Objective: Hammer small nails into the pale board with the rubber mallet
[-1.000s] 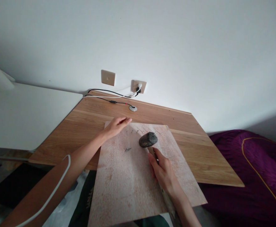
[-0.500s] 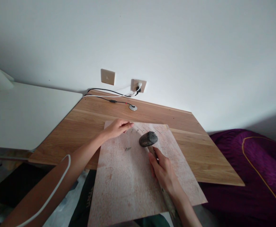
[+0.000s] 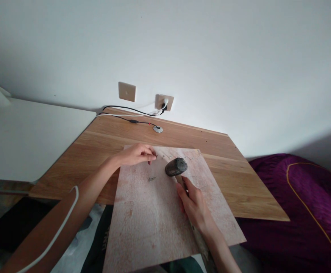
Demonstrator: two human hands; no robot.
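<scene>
A pale pinkish board (image 3: 151,216) lies on a wooden desk (image 3: 108,140) and juts over its near edge. My right hand (image 3: 195,206) is wrapped round the handle of a hammer whose dark head (image 3: 176,167) rests on the board. My left hand (image 3: 137,154) rests at the board's far left edge with its fingertips curled down in a pinch near a row of small nails (image 3: 168,156) standing along the far edge. What the fingertips hold is too small to make out. Loose nails (image 3: 152,178) lie on the board between the two hands.
A wall switch (image 3: 127,91) and a socket (image 3: 164,102) with black and white cables sit behind the desk. A round metal grommet (image 3: 158,129) is in the desktop. A white surface (image 3: 26,132) adjoins on the left. A purple cushion (image 3: 304,204) lies at the right.
My left hand's fingers have gone from stretched out to curled down into a pinch at the board's far edge. The right hand and hammer have stayed put.
</scene>
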